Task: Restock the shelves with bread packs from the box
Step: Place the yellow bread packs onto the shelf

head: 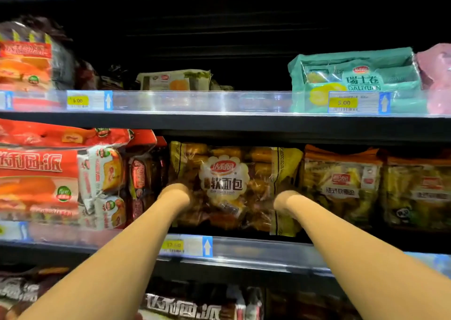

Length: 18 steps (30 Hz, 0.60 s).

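At the left of the frame, red bread packs (36, 171) are crowding the middle shelf (258, 250), some standing and some lying on top. Just right of them you are stretching your left arm up from the lower left. Your left hand (175, 194) is meeting the lower left part of the clear, yellow-edged bread pack (224, 173) at frame centre. That pack is standing upright on the middle shelf, behind the clear front rail and above a yellow price tag (173, 244). Your right arm is reaching up from the lower right, roughly parallel to the left one, and your right hand (284, 199) is meeting the pack's lower right edge. Both hands are showing only as rounded ends with no fingers to make out, so I cannot tell whether they are gripping the pack or lying flat against it. Further right, orange-topped packs (341, 188) are standing just beside it. At upper right, a green pack (353, 75) is sitting one level higher.
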{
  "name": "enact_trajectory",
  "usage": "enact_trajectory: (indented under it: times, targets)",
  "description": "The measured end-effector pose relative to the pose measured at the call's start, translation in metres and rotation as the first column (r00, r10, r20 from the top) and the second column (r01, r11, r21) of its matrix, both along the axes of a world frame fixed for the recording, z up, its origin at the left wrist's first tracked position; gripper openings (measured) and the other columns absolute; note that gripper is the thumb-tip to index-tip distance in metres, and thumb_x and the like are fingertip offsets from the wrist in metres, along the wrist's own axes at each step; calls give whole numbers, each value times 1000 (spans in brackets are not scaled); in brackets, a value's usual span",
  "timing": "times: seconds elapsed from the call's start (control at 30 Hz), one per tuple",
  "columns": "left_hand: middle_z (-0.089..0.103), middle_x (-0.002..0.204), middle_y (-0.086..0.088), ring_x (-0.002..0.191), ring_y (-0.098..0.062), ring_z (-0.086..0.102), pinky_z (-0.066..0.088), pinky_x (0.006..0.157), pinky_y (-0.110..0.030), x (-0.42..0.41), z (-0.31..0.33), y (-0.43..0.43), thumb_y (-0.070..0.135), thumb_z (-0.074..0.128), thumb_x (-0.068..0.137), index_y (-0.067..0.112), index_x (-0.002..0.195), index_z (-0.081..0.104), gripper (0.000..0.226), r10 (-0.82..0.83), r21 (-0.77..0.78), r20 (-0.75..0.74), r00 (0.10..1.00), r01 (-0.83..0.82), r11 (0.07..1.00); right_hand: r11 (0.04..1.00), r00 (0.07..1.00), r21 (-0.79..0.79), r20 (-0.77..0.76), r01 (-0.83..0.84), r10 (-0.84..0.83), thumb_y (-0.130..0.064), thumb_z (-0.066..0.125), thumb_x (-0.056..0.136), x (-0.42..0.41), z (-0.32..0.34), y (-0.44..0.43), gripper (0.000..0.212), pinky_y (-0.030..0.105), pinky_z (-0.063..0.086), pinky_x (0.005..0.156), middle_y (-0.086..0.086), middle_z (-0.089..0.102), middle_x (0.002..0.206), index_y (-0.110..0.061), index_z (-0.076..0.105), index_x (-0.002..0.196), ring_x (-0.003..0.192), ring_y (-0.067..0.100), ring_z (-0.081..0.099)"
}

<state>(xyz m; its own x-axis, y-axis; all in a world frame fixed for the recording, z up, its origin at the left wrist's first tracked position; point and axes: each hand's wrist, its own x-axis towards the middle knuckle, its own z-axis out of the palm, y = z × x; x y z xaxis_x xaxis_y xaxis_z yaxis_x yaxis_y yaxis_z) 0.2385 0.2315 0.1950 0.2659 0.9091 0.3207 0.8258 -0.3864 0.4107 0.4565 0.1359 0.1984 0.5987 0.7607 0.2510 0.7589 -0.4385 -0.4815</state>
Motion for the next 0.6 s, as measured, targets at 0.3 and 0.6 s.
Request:
enact_trajectory:
  times: [0.3, 0.6]
  targets:
    - [11, 163, -12, 144, -44, 22, 29, 115, -54, -63, -25, -87, 68, 48, 86, 28, 154, 13, 87, 13, 316, -48, 999, 3, 949, 945, 886, 322, 421, 56, -195, -49, 69, 78, -75, -25, -90, 87, 48, 40, 100, 21, 43, 139, -8, 28, 143, 128, 40, 39]
    - [9, 164, -11, 148, -39, 14, 19, 120, -51, -146, -126, -184, 79, 32, 81, 35, 154, 4, 91, 24, 314, -236, 971, 52, 948, 974, 858, 69, 490, -216, 155, -68, 52, 79, -164, -136, -174, 91, 46, 34, 107, 12, 37, 145, -17, 22, 149, 135, 33, 31]
